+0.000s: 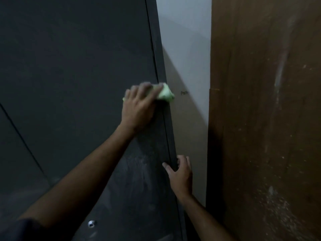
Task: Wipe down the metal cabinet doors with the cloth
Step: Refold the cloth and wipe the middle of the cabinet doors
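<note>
A dark grey metal cabinet door (78, 70) fills the left of the head view. My left hand (139, 105) presses a light green cloth (165, 93) flat against the door near its right edge, fingers spread over the cloth. Lower down, my right hand (180, 173) holds the cabinet's right edge, thumb on the front face and fingers wrapped around the side. The lower part of the door shows pale dusty smears (133, 164).
A small silver lock (91, 223) sits low on the door. A seam (22, 141) separates this door from another panel at the left. A white wall (187, 49) lies behind the cabinet, and a brown wooden panel (264, 119) stands close on the right.
</note>
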